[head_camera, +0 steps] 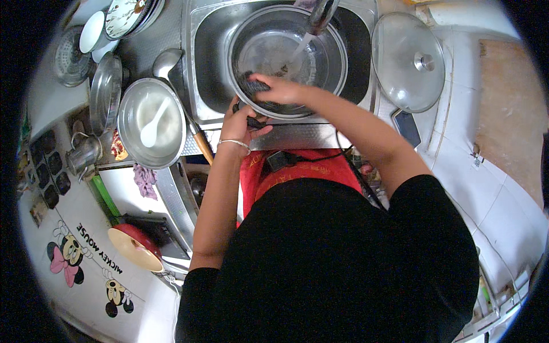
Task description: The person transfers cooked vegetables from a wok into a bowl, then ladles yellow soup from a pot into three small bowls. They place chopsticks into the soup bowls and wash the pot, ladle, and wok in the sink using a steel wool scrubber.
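A large metal pot [296, 47] stands tilted in the steel sink [210, 64], with water running into it from the faucet [321, 19]. My left hand [242, 124] grips the pot's black side handle [254, 123] at the near left rim. Inside the pot, against its left wall, my right hand [279, 89] holds a dark scrubbing pad [256, 85]. A few dark bits lie on the wet pot bottom. A thin bracelet circles my left wrist.
Left of the sink are a ladle [167, 62], a metal bowl [124, 115] with a white spoon [156, 124], and stacked dishes [124, 19]. At right lie a glass lid [405, 64] and a phone [406, 128]. The counter edge [296, 136] is close before me.
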The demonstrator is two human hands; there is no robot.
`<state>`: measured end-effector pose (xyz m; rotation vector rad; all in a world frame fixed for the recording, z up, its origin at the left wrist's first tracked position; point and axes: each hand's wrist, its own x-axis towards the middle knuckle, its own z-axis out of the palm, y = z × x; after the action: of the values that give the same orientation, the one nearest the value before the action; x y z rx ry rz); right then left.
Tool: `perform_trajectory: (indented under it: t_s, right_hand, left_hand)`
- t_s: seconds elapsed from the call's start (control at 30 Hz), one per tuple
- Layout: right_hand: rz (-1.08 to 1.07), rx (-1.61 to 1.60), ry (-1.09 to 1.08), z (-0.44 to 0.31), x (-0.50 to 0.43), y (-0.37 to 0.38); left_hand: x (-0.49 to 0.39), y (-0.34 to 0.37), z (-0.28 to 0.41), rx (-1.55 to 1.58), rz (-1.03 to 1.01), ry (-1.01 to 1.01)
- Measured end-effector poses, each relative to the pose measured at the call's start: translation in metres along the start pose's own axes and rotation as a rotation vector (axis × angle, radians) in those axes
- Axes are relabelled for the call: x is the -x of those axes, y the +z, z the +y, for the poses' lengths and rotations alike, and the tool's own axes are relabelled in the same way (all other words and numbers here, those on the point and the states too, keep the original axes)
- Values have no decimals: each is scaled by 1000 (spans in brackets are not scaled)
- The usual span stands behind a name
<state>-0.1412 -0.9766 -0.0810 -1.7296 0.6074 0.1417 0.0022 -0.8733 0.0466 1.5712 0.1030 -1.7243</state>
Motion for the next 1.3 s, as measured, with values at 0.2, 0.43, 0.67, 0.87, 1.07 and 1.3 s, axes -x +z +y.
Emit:
perform_trajectory:
  t_s: [0.2,0.43,0.67,0.87,1.07,1.3]
  right_hand:
    - [109,1036,480,-3,16,-60]
    - [939,100,369,-21,-43,-50]
    - [-249,264,16,-21,10,-28]
    - [-106,129,-89,-17,3,-22]
    - [755,879,191,-28,-37,-35]
    - [180,958,552,-16,30,-54]
  left_hand:
    - [-8,-19,-6,75,-78,-18]
    - [-16,-4,-30,67,-243,-108]
    - [-16,-8,-16,10,-202,-20]
    - [-24,-10,-32,165,-244,-109]
    - [-12,14,-32,20,-219,7]
    - [-30,-9,-30,140,-161,7]
